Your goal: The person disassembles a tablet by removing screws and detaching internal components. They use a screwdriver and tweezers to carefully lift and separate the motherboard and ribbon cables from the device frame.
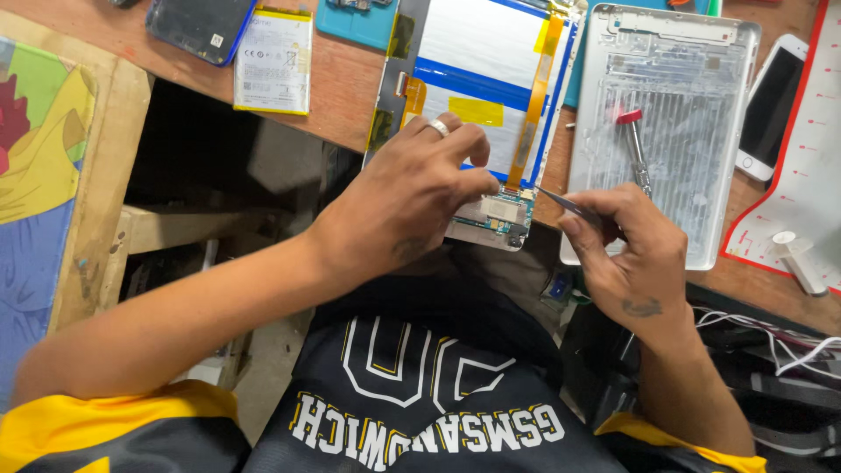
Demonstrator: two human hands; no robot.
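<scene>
Pinching thin metal tweezers between curled fingers, right hand aims the tip at the small circuit board on the opened tablet's near end. Left hand, ring on one finger, lies half-curled on that end, fingertips pressing beside the board, grasping nothing. Tablet overhangs the wooden bench edge: white-and-blue battery, orange ribbon cable; silver back cover to its right.

My wooden bench carries the opened tablet, which overhangs its near edge. Left of the tablet lie a flat white battery and a dark phone. Right of it rests the silver back cover, then a white phone and a red-edged mat beyond.
</scene>
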